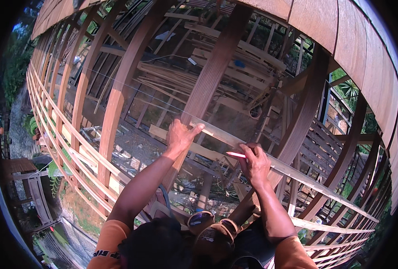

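Where a batten [297,175] slants lengthwise down rightward, right hand [256,165] pinching left-pointing pencil [235,154], left hand [180,137], grip unclear.

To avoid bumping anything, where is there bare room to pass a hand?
Probably between the middle rafter and the rafter to its left, minding the thin string. It is crowded along the wooden strip, with the left hand at its left end and the right hand holding a pencil.
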Action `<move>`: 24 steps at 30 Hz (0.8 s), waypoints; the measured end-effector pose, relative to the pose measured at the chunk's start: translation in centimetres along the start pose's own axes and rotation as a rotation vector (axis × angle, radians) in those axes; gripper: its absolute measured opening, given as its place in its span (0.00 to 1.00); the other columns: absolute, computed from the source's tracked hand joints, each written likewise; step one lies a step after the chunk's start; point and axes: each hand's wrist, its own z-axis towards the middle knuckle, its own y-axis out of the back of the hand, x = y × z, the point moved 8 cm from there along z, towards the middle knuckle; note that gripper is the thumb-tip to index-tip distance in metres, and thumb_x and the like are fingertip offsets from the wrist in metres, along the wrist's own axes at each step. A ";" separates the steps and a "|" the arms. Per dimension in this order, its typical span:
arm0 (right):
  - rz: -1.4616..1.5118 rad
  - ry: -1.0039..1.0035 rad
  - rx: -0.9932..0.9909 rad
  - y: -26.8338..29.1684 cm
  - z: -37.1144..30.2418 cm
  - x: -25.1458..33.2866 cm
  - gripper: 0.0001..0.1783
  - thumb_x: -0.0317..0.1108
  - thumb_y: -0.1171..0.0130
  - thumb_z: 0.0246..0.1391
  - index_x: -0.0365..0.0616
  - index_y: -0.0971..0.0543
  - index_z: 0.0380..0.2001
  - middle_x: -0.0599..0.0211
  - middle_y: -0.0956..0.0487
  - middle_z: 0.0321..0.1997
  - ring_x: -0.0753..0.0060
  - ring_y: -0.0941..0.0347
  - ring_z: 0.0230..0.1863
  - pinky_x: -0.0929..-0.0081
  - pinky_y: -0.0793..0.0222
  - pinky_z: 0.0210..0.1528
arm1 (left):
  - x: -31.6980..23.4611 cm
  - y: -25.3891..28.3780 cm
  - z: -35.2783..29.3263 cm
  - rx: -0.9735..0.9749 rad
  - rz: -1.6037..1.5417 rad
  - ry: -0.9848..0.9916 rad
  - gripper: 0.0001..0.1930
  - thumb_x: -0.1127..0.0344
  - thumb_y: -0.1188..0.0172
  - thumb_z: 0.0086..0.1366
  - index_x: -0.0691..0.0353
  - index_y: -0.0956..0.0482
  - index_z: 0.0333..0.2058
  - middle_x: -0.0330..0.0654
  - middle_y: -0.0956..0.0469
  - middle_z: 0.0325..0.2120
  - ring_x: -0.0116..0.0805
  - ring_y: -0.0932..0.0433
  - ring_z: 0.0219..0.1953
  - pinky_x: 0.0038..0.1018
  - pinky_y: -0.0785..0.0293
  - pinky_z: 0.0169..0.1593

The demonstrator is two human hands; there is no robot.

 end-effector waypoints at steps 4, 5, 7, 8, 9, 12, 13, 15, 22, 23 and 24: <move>-0.095 0.020 0.066 -1.9 -0.3 0.7 0.24 0.31 0.35 0.50 0.56 0.22 0.53 0.67 0.24 0.49 0.57 0.23 0.41 0.61 0.25 0.41 | 0.1 0.4 0.2 -0.095 0.022 0.023 0.50 0.25 0.34 0.47 0.79 0.27 0.40 0.66 0.23 0.40 0.61 0.22 0.47 0.48 0.27 0.51; -0.114 0.010 0.080 -2.1 -0.3 0.5 0.24 0.32 0.35 0.50 0.56 0.22 0.53 0.66 0.25 0.50 0.57 0.23 0.41 0.61 0.25 0.41 | -0.3 0.2 0.5 -0.034 0.026 0.070 0.48 0.27 0.35 0.49 0.78 0.27 0.42 0.65 0.23 0.40 0.62 0.22 0.47 0.49 0.28 0.51; -0.083 -0.019 0.083 -2.0 0.0 0.6 0.25 0.32 0.35 0.50 0.55 0.23 0.54 0.65 0.25 0.51 0.57 0.23 0.42 0.60 0.25 0.41 | -0.3 -0.5 0.5 0.031 0.032 0.122 0.46 0.28 0.37 0.51 0.77 0.28 0.43 0.64 0.22 0.40 0.62 0.23 0.46 0.49 0.29 0.51; -0.049 -0.047 0.082 -1.8 0.2 0.6 0.25 0.32 0.35 0.50 0.54 0.23 0.54 0.64 0.26 0.51 0.56 0.23 0.42 0.60 0.25 0.42 | -0.3 -0.3 0.4 -0.036 0.060 0.096 0.44 0.30 0.37 0.52 0.76 0.27 0.41 0.64 0.23 0.40 0.62 0.23 0.47 0.50 0.29 0.52; -0.047 -0.050 0.088 -1.8 0.3 0.9 0.25 0.32 0.35 0.50 0.54 0.23 0.54 0.64 0.26 0.51 0.56 0.23 0.42 0.60 0.25 0.42 | -0.4 0.0 0.2 -0.101 0.088 0.068 0.42 0.31 0.37 0.52 0.76 0.26 0.40 0.64 0.24 0.40 0.62 0.24 0.47 0.50 0.29 0.52; -0.013 -0.033 0.079 -1.3 0.8 1.0 0.26 0.33 0.34 0.49 0.53 0.23 0.54 0.63 0.26 0.52 0.56 0.23 0.42 0.59 0.25 0.42 | -0.7 -0.1 -0.2 -0.176 0.137 0.032 0.39 0.33 0.38 0.55 0.74 0.26 0.39 0.62 0.24 0.40 0.60 0.24 0.48 0.50 0.29 0.52; -0.014 -0.008 0.072 -1.2 0.9 1.1 0.27 0.33 0.33 0.49 0.53 0.24 0.55 0.62 0.26 0.52 0.55 0.23 0.42 0.59 0.25 0.42 | -0.6 -0.2 -0.2 -0.171 0.137 0.032 0.39 0.33 0.38 0.55 0.74 0.26 0.39 0.62 0.24 0.40 0.60 0.24 0.48 0.50 0.29 0.52; -0.014 0.014 0.067 -1.2 0.8 1.2 0.28 0.33 0.32 0.48 0.52 0.24 0.55 0.62 0.26 0.52 0.55 0.22 0.42 0.58 0.25 0.42 | -0.9 -0.1 -0.3 -0.222 0.189 -0.010 0.38 0.34 0.39 0.56 0.73 0.27 0.39 0.61 0.24 0.40 0.60 0.24 0.48 0.50 0.29 0.51; -0.068 -0.014 0.069 -2.0 0.8 1.6 0.29 0.33 0.32 0.48 0.53 0.24 0.56 0.62 0.27 0.52 0.55 0.22 0.42 0.57 0.24 0.40 | -0.9 -0.3 -0.6 -0.216 0.120 -0.072 0.40 0.33 0.41 0.58 0.73 0.31 0.44 0.61 0.28 0.42 0.60 0.29 0.50 0.51 0.34 0.54; -0.071 -0.011 0.068 -2.0 0.8 1.8 0.29 0.33 0.33 0.48 0.53 0.25 0.56 0.62 0.27 0.53 0.56 0.22 0.42 0.58 0.24 0.40 | -1.6 0.5 -1.2 -0.342 0.033 -0.257 0.39 0.35 0.42 0.60 0.72 0.33 0.47 0.59 0.31 0.45 0.59 0.31 0.51 0.51 0.36 0.55; -0.069 -0.012 0.070 -2.3 0.6 1.8 0.29 0.33 0.33 0.48 0.53 0.25 0.56 0.62 0.27 0.53 0.56 0.22 0.42 0.58 0.24 0.40 | -2.1 1.4 -2.2 -0.465 -0.055 -0.443 0.38 0.37 0.43 0.62 0.71 0.35 0.50 0.58 0.34 0.47 0.59 0.34 0.52 0.51 0.39 0.57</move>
